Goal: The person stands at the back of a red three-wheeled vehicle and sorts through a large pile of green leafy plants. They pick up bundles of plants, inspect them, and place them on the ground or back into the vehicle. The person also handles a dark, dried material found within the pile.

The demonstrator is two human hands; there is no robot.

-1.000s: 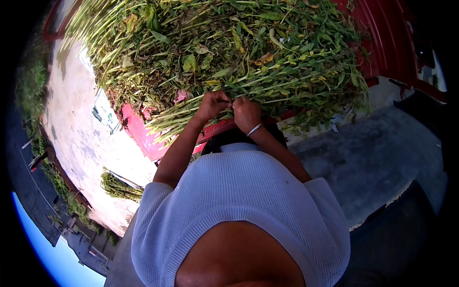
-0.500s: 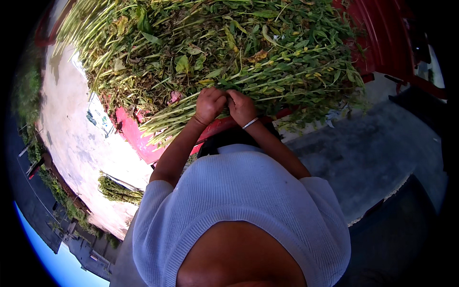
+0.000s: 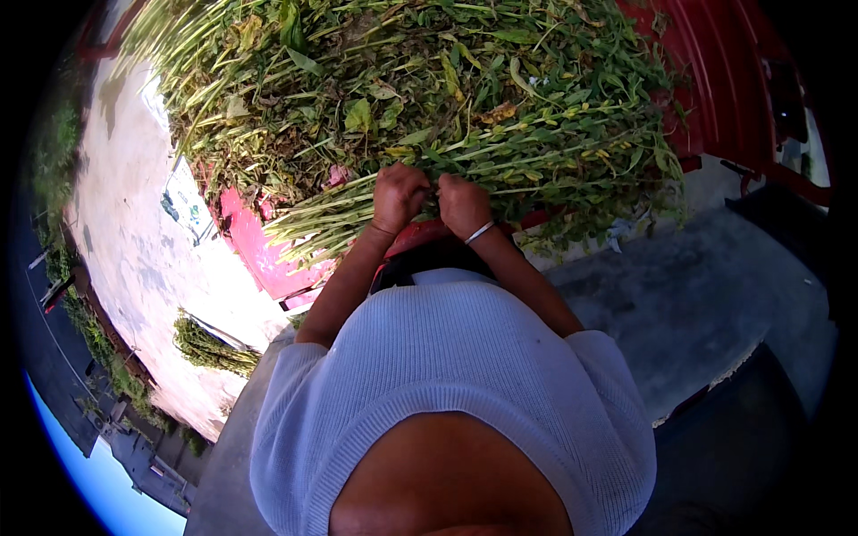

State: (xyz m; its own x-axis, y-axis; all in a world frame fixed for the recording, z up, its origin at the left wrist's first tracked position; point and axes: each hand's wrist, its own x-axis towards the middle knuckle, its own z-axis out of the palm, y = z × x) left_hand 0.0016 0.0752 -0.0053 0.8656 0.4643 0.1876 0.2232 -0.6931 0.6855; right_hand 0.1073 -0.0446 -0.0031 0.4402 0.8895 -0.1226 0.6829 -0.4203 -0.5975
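A thick heap of cut green plant stalks, with leaves, pods and some yellowed or brown foliage, fills the upper part of the view. Along its near side lies a bundle of long stalks, bare cut ends to the left and leafy tops to the right. My left hand is closed at the near edge of this bundle. Just right of it, a small gap away, my right hand is closed too, a pale bracelet at its wrist. Whatever the fingers hold is too small or hidden to make out.
The heap lies on a red metal bed, with red panels rising at right. A smaller plant bundle rests on pale ground at left. Grey shaded floor extends to the right, with a dark object below it.
My hands have drawn apart sideways from almost touching, leaving a small gap between them. Both stay closed. The stalks lie much as before, and the whole view has shifted slightly.
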